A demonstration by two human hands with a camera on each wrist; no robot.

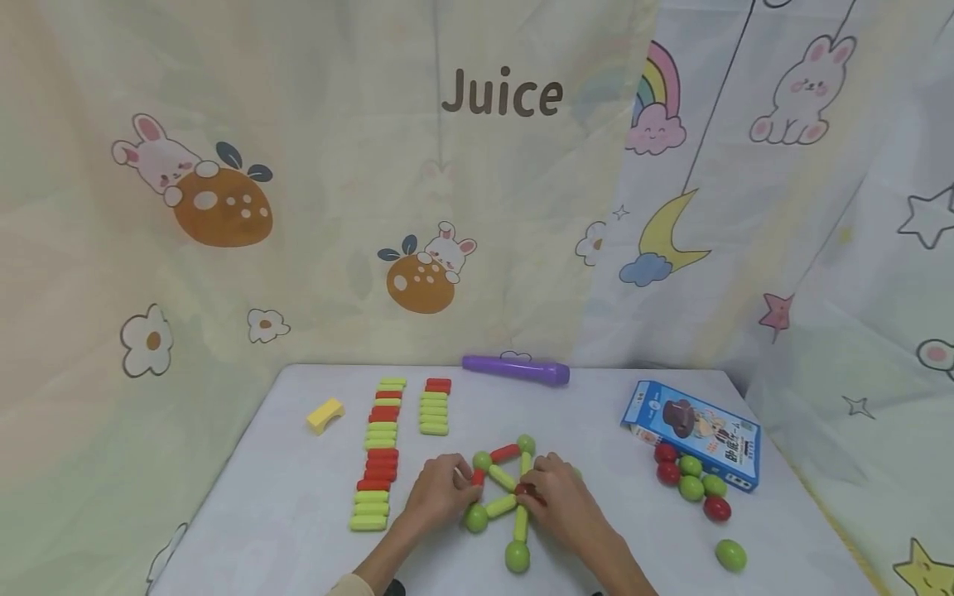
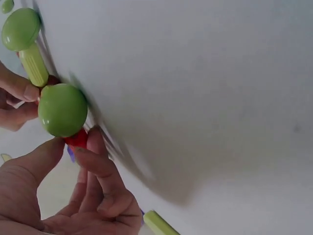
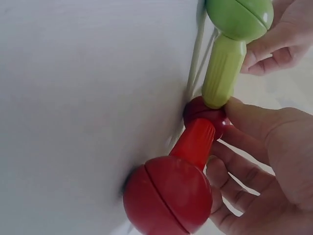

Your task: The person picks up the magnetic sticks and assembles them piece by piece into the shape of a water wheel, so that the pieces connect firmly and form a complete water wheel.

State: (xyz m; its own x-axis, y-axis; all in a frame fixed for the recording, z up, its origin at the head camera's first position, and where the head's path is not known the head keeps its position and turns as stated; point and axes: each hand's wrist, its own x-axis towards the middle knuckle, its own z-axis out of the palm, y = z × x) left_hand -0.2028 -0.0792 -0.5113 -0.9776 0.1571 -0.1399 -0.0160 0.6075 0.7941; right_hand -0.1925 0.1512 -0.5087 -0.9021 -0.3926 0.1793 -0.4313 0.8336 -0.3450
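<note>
A wheel-like frame of balls and sticks lies on the table in front of me. From its dark red centre ball (image 3: pixel 200 115), light green sticks (image 1: pixel 501 507) run out to green balls (image 1: pixel 517 556). My left hand (image 1: pixel 443 488) pinches a red stick (image 2: pixel 77 139) beside a green ball (image 2: pixel 62 110) on the frame's left side. My right hand (image 1: pixel 559 497) grips the centre ball with thumb and fingers. A red stick (image 3: pixel 194 144) joins that ball to another red ball (image 3: pixel 168 198), which the right hand hides in the head view.
Two columns of red and green sticks (image 1: pixel 382 463) lie at the left, near a yellow arched block (image 1: pixel 325 415). A purple tube (image 1: pixel 516 370) lies along the back edge. At right are a blue box (image 1: pixel 701 430), loose red and green balls (image 1: pixel 691 487) and a separate green ball (image 1: pixel 731 555).
</note>
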